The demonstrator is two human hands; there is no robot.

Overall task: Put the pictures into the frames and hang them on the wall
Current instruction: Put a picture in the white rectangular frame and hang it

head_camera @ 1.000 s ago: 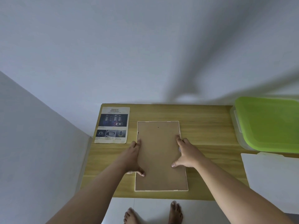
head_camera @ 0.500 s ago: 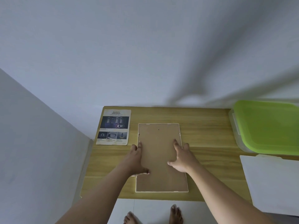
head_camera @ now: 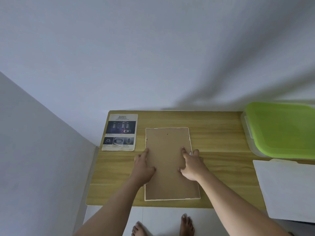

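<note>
A picture frame (head_camera: 167, 147) lies face down on the wooden table (head_camera: 219, 143), its brown backing board up and a thin white rim around it. My left hand (head_camera: 144, 167) rests on the frame's left edge, thumb on the backing board. My right hand (head_camera: 191, 163) presses on the board near the right edge, fingers spread. A printed "SAFETY" picture (head_camera: 120, 132) lies flat at the table's back left corner, apart from the frame.
A clear box with a green lid (head_camera: 281, 130) stands at the back right. A white sheet (head_camera: 286, 189) overhangs the table's right front. A grey wall rises behind the table and on the left. My bare feet (head_camera: 163, 225) are on the floor below.
Both hands have slid slightly inward on the backing board. The frame and the picture have stayed in place; the camera shifted a little.
</note>
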